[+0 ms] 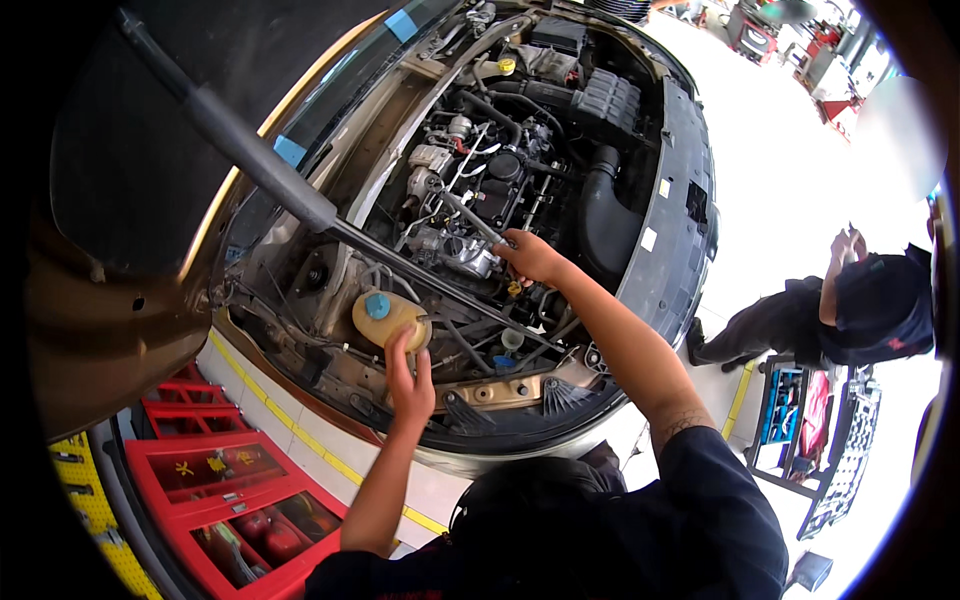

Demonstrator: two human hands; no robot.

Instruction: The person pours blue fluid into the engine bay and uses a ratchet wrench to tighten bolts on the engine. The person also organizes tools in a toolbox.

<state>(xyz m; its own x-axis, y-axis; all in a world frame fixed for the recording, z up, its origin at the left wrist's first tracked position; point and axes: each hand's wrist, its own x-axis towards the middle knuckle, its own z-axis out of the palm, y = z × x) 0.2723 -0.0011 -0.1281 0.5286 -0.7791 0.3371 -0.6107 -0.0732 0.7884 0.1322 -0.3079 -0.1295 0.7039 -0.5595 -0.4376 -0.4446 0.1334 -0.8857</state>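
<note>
Far left: raised hood (140, 200), with red cabinet (200, 508) below. Left of centre: cream reservoir (370, 327) with blue cap (377, 306), at the near corner of the engine bay. Against its right side: left hand (408, 385), fingers extended and loosely spread, without grasp. Centre: slender grey tool (474, 219) over engine (503, 170), contact at far end indiscernible; at its near end, right hand (530, 257), fingers curled around it. Far right: crouching person in dark clothing (880, 310).
</note>
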